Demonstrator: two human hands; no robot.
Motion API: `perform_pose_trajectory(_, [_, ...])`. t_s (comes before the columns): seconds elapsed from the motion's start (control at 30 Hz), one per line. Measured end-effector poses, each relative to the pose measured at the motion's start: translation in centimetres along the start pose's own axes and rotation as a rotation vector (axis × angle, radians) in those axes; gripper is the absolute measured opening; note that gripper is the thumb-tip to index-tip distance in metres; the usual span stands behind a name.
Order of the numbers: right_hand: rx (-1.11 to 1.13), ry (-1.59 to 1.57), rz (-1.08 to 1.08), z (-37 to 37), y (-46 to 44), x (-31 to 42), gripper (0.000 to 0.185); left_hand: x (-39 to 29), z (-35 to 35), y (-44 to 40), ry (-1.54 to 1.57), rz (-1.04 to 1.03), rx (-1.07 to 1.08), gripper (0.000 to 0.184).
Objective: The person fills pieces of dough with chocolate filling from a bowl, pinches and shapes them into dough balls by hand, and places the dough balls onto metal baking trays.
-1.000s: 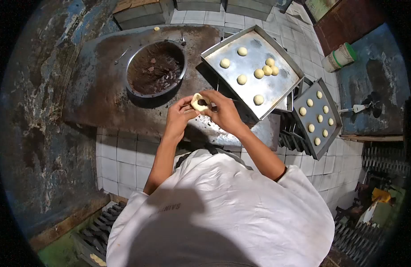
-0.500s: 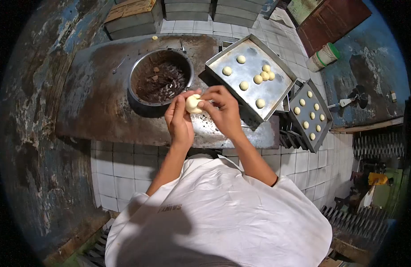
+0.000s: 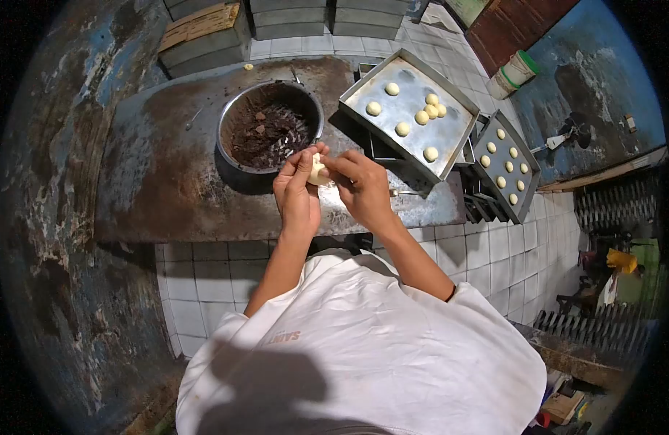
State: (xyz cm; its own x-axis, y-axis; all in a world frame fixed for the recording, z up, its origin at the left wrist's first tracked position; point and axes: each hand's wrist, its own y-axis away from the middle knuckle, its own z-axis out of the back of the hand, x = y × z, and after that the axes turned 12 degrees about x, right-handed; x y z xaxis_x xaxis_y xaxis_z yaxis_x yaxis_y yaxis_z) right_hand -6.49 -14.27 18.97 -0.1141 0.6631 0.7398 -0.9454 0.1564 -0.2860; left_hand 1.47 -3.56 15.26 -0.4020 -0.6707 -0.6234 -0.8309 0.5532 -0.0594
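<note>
- Dough (image 3: 318, 174), one pale piece, is up between the person's hands, over the near part of the worn table (image 3: 153, 181).
- Left hand (image 3: 298, 192) holds it, fingers curled closely about one side.
- Right hand (image 3: 363, 190) has its fingers bent in narrowly at the other side, touching it.
- Metal bowl (image 3: 222, 134) of dark, crumbly filling (image 3: 265, 134) stands just beyond the left hand.
- Large tray (image 3: 370, 87), beyond the right hand, bears eight pale balls, four bunched together.
- Smaller dark tray (image 3: 494, 168), farther right, holds nine more, spaced apart.
</note>
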Motion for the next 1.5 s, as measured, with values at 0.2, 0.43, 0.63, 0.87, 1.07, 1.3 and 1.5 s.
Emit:
perform_pose_trajectory(0.2, [-0.038,-0.386,-0.089,0.2,-2.2,-0.2,0.017,-1.6,-0.3,0.9,-0.062,-0.041,0.24,0.027])
perform_pose_trajectory(0.43, [-0.006,-0.526,-0.209,-1.9,-1.4,-0.6,0.027,-1.1,1.8,1.6,0.03,0.073,0.045,0.03])
perform_pose_trajectory(0.63, [-0.064,-0.088,-0.05,-2.4,-0.1,-1.9,0.033,0.5,0.9,1.4,0.037,0.105,-0.07,0.027])
perform_pose_trajectory(0.87, [-0.04,-0.699,-0.367,2.5,-1.4,-5.9,0.015,6.0,-0.9,-1.3,-0.107,0.033,0.075,0.026])
perform_pose_trajectory(1.07, [-0.213,-0.403,-0.344,4.9,-0.6,-9.0,0.019,11.6,-4.0,-5.4,-0.069,0.055,-0.115,0.018])
perform_pose_trajectory(1.3, [-0.248,-0.425,-0.407,9.5,0.5,-16.5,0.012,18.3,-7.8,-9.5,-0.222,0.274,-0.271,0.023])
perform_pose_trajectory(1.5, [-0.139,-0.869,-0.558,14.6,0.0,-24.0,0.04,24.3,-10.1,-12.5,-0.593,0.209,-0.094,0.04])
